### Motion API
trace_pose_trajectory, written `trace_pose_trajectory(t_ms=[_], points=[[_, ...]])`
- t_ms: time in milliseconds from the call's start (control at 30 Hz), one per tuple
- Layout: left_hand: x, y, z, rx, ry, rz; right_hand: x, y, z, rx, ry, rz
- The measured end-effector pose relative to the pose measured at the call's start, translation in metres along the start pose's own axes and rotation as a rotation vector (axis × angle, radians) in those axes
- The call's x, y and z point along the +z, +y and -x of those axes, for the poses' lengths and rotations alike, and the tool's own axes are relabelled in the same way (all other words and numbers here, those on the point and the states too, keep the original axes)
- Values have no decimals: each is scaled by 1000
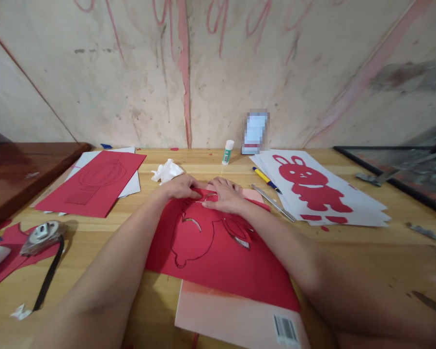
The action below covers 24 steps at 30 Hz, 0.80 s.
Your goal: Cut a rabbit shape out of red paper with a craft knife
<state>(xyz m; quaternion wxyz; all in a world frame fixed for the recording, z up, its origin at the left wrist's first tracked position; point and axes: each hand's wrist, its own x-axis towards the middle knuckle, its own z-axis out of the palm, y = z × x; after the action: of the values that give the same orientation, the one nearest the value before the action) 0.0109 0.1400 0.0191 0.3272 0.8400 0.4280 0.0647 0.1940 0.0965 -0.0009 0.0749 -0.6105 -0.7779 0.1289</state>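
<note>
A sheet of red paper point(194, 242) lies in front of me, with a rounded outline drawn or cut on it and narrow slits showing pale beneath. My left hand point(183, 188) is closed at the sheet's far edge, thumb on the paper and other fingertips partly hidden. Just to its right, my right hand point(227, 194) has its fingers bent over the same far part, thumb toward me, by a small curved cut. A pale pink booklet point(232, 312) with a barcode sticks out from under the red sheet.
Behind my hands are crumpled tissue point(167, 170), a glue stick point(227, 152) and a phone point(255, 133). At right lie a yellow-blue pen point(266, 179), a slim metallic tool point(274, 203) and a red paper rabbit point(314, 186) on white sheets. Left are patterned red paper point(94, 182) and a tape measure point(43, 236).
</note>
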Motion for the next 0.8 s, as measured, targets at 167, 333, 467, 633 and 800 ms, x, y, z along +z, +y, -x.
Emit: trace_pose_trajectory(t_ms=[167, 333, 467, 633, 800], points=[[1, -4, 0, 20, 17, 42, 0, 1, 1, -16, 6, 9], [3, -7, -1, 39, 82, 95, 0, 2, 2, -40, 16, 21], [3, -6, -1, 34, 112, 124, -1, 3, 5, -78, 79, 60], [-6, -7, 7, 16, 28, 90, -3, 1, 9, -111, 90, 89], [-13, -9, 15, -55, 16, 20, -10, 1, 14, -143, 118, 137]])
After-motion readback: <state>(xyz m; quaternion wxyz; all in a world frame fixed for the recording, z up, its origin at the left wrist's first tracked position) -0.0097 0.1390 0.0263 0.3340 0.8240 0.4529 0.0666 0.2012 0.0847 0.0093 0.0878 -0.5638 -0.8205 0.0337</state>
